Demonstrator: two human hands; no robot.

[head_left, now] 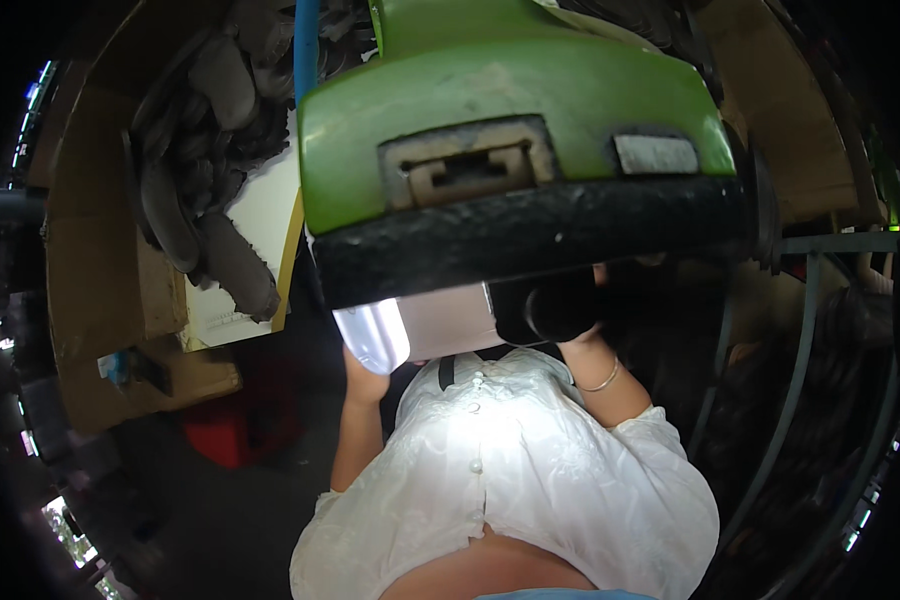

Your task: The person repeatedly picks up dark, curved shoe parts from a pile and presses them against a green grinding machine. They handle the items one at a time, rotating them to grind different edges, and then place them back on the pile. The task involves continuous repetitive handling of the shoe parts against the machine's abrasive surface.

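Note:
A green machine head (510,90) with a black lower edge fills the upper middle and hides most of both hands. My left hand (366,380) reaches up behind a brightly lit, pale translucent part (375,335) under the machine; its fingers are out of sight. On the other side, my right hand (582,340) is raised beside a dark rounded part (545,308), with a thin bracelet on its wrist. Its fingers are mostly covered, so what either hand holds cannot be made out.
At the left, a cardboard box (95,220) holds many dark grey sole-shaped pieces (225,85). Some lie by a white board with a yellow edge (290,245). A red plastic item (232,430) stands low at left. Another carton (780,110) and a metal rack (805,345) are at right.

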